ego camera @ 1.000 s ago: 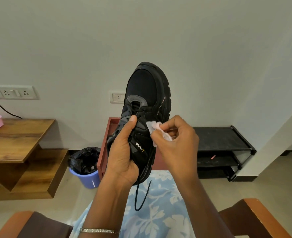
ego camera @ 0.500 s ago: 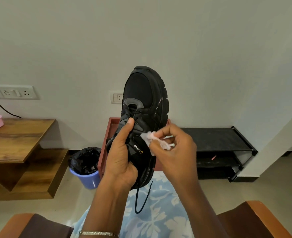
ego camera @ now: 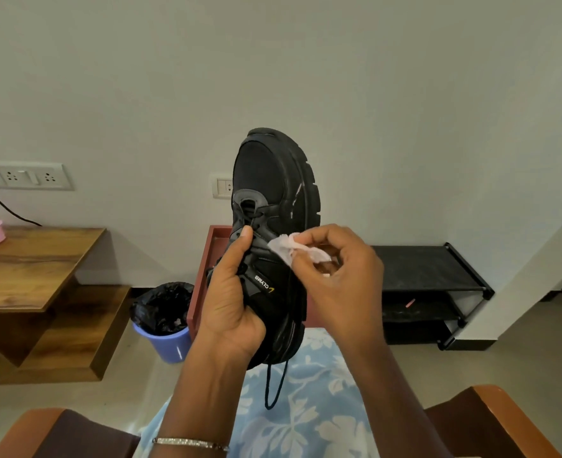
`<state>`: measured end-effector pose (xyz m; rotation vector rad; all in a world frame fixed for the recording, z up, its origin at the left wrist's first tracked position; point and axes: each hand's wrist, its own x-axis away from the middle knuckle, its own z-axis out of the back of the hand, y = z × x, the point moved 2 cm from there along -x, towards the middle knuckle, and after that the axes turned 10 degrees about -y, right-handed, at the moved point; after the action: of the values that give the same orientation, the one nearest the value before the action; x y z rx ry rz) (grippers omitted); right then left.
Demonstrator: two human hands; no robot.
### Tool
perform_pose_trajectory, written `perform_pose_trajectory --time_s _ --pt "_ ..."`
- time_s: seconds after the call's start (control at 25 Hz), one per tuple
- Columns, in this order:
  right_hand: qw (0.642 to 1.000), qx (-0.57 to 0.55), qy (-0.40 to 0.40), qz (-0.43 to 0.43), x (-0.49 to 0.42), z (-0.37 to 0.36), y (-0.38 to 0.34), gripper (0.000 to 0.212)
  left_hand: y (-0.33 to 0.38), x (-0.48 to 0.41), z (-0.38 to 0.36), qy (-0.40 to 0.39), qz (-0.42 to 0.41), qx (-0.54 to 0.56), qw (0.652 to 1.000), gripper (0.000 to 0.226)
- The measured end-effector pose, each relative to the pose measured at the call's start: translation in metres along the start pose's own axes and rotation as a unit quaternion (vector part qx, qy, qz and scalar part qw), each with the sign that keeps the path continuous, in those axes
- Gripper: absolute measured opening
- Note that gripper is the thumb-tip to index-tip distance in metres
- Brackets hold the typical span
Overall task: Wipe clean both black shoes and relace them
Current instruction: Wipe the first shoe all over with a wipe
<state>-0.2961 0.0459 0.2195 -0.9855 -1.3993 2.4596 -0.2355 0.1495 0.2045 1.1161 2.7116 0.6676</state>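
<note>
Left hand (ego camera: 230,302) grasps the heel end of 1 black shoe (ego camera: 273,200), thumb laid along the lacing, toe pointing up and away. Right hand (ego camera: 339,276) pinches a crumpled white wipe (ego camera: 286,247) between thumb and fingertips, held against the shoe's right side at midfoot. A loose lace end (ego camera: 274,385) hangs below the heel. On the floor beyond: blue bin (ego camera: 170,342) at left, black shoe rack (ego camera: 431,276) at right.
</note>
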Motion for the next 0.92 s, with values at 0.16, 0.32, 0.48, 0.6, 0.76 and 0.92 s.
perform_pose_trajectory --time_s 0.16,0.32,0.48,0.6,0.76,0.92 --pt "1.000 -0.008 0.001 0.030 0.042 -0.012 0.013 0.018 0.007 -0.002 0.004 -0.002 -0.011 0.016 1.000 0.037" --pt "0.999 0.018 0.011 0.048 0.035 -0.006 0.009 0.018 0.006 -0.003 0.002 -0.017 -0.008 0.030 0.999 0.038" --pt "0.996 0.035 0.062 0.046 -0.002 0.003 0.000 0.016 0.001 -0.002 0.000 -0.031 0.004 0.036 0.999 0.040" --pt "0.997 0.044 0.050 0.041 0.000 0.005 0.001 0.016 0.004 -0.002 0.001 -0.037 -0.004 0.040 0.999 0.041" --pt "0.996 0.081 -0.009 0.023 0.027 0.002 0.010 0.015 0.006 -0.001 0.002 -0.033 0.001 0.035 0.999 0.040" --pt "0.996 0.082 0.025 0.035 0.006 0.010 0.002 0.012 0.002 -0.002 -0.002 -0.039 0.015 0.033 0.999 0.043"
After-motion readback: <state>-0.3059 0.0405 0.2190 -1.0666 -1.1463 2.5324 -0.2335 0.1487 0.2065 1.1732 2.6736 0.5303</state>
